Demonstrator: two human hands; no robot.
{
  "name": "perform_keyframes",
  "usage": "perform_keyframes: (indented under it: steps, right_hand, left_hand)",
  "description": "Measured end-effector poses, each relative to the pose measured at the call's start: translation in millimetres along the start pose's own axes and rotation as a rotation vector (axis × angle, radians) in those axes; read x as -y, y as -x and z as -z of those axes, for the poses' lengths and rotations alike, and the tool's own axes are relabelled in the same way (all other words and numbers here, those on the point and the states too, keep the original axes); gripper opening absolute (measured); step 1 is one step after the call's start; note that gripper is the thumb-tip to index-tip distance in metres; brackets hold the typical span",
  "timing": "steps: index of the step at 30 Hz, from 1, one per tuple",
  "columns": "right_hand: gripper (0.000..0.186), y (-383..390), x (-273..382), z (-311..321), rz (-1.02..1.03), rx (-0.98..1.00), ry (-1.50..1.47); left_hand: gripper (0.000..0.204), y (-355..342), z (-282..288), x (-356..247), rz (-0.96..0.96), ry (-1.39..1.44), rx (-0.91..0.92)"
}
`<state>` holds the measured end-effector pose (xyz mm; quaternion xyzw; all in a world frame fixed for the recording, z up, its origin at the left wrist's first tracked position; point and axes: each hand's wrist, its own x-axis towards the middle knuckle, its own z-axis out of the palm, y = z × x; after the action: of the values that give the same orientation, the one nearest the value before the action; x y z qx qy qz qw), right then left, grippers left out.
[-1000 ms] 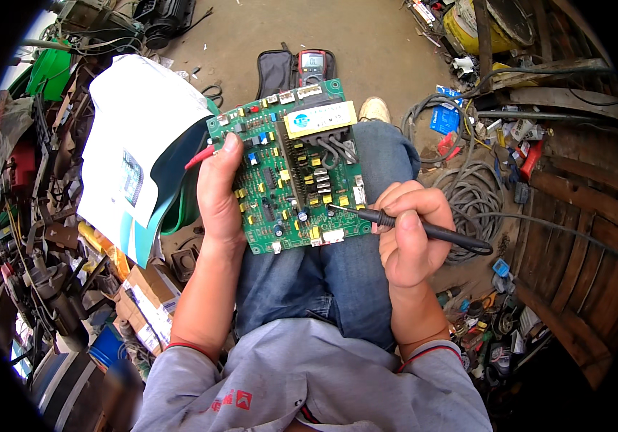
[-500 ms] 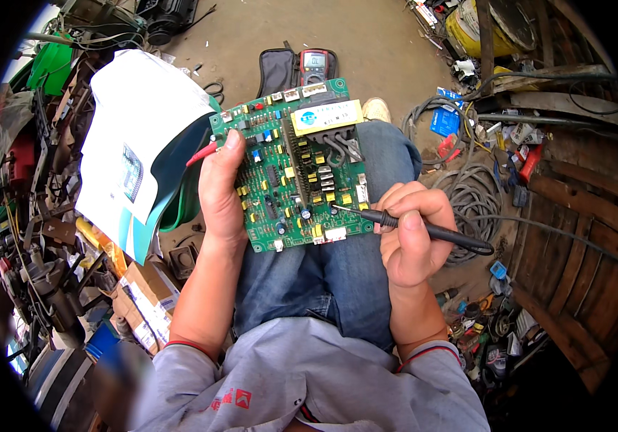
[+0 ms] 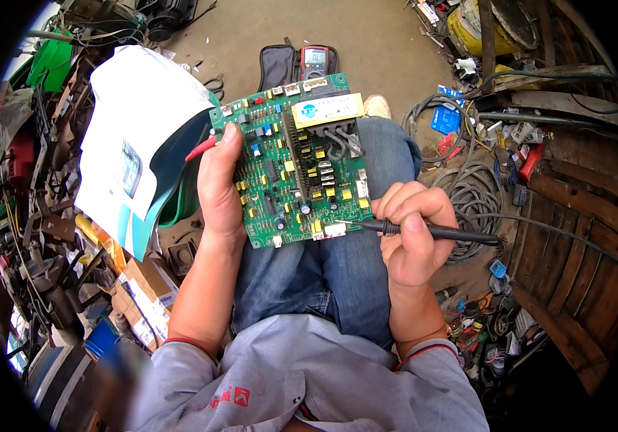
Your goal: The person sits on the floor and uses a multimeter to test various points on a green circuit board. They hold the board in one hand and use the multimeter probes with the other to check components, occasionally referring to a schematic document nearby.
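Observation:
My left hand (image 3: pixel 221 189) grips the left edge of a green circuit board (image 3: pixel 258 229), thumb on its face, and holds it above my knees. The board carries yellow and blue components and a large transformer with a yellow label (image 3: pixel 329 110). A red test probe (image 3: pixel 201 148) sticks out beside my left thumb; its other end is hidden by the hand. Between the fingers of my right hand (image 3: pixel 418 234) is a black test probe (image 3: pixel 442 232). Its thin metal tip is at the board's lower right, close to a white connector (image 3: pixel 335 230); whether it touches, I cannot tell.
A red and grey multimeter (image 3: pixel 314 61) sits in an open black case (image 3: pixel 278 68) on the floor ahead. White sheets (image 3: pixel 140 93) lie over a green container at left. Coiled grey cable (image 3: pixel 471 198) lies on the right, near wooden boards (image 3: pixel 582 252). Clutter fills both sides.
The black probe's tip has moved slightly down the board, toward the white connector, and the probe now lies flatter. The board has shifted up a little; my left hand keeps its grip.

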<state>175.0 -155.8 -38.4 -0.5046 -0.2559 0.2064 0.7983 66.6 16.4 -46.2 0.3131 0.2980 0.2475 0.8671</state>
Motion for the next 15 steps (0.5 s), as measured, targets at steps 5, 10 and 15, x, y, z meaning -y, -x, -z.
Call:
perform_keyframes:
  steps: [5,10,15]
  right_hand:
    - [0.016,0.5,0.9,-0.3,-0.026,0.0,-0.016]
    - [0.017,0.8,3.0,-2.9,-0.047,-0.028,-0.034]
    - [0.017,1.8,3.8,-3.8,-0.062,-0.03,-0.071]
  left_hand:
    - [0.044,-0.5,0.7,-0.1,0.003,0.01,0.011]
    - [0.044,-0.3,-1.8,1.2,-0.025,0.014,0.034]
    - [0.047,0.2,-0.2,3.0,-0.069,0.027,0.084]
